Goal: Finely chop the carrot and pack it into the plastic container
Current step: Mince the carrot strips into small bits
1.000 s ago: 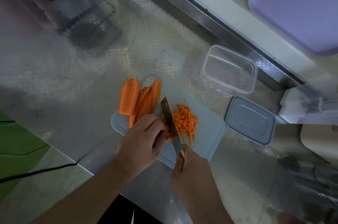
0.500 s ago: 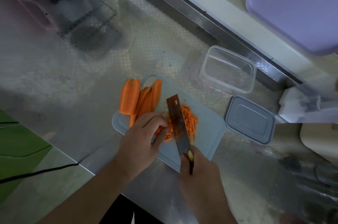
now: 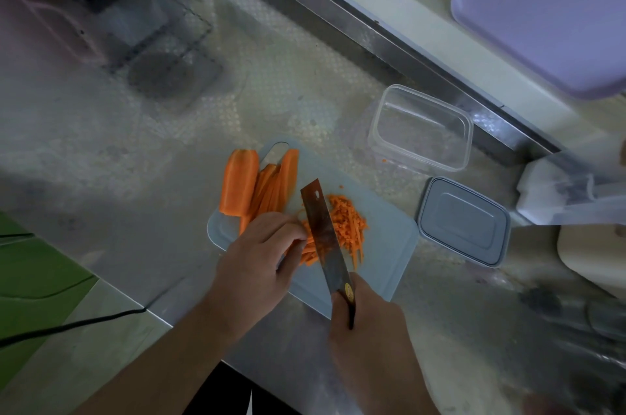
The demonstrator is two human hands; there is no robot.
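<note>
On a pale blue cutting board [image 3: 386, 245] lie a thick carrot piece [image 3: 238, 186], carrot slices [image 3: 277, 187] beside it, and a heap of fine carrot strips [image 3: 349, 228]. My left hand [image 3: 261, 265] has its fingers curled and holds down carrot strips [image 3: 310, 250] next to the blade. My right hand [image 3: 369, 330] grips the dark handle of a cleaver [image 3: 325, 231], whose blade is tilted with its flat side up over the strips. A clear plastic container [image 3: 420, 130] stands empty behind the board, its grey lid [image 3: 464, 221] lying at the board's right.
The steel counter [image 3: 169, 130] ends at a raised ledge [image 3: 372, 31] behind. A lilac lid [image 3: 548, 8] sits top right, a white object [image 3: 555, 197] at the right. A black cable [image 3: 67, 326] runs off the front left edge.
The cleaver has tilted from edge-down to flat side up and shifted slightly right. My left hand stays on the strips.
</note>
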